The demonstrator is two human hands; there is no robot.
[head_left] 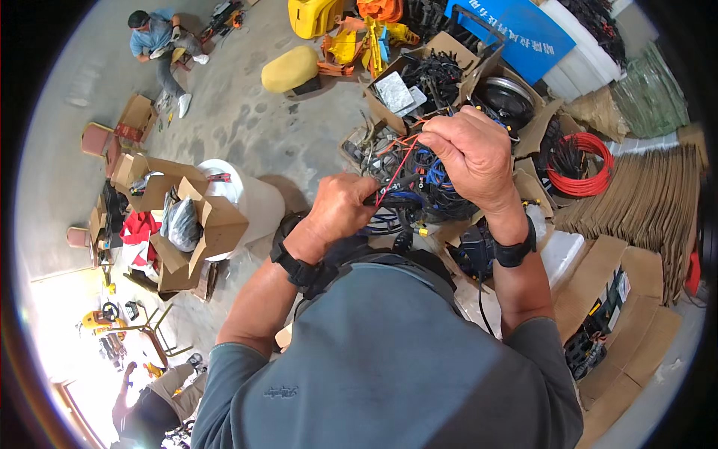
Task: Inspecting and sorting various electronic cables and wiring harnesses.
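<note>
My right hand (476,156) is raised in front of me, thumb and fingers pinched on a thin red wire (399,166). From there the wire slants down, taut, toward my left hand (339,208). Lower and to the left, that hand is closed around the end of a black wire bundle (404,198); its fingertips are partly hidden. Beneath and between both hands lies a tangle of blue, black and red wires (436,173).
Behind the wires stands a cardboard box of black parts (432,78). A red cable coil (591,166) and stacked flat cardboard (636,198) are at right. A white drum (258,206) stands left, beside open boxes (198,228). One person (161,45) sits far left; another (157,404) is lower left.
</note>
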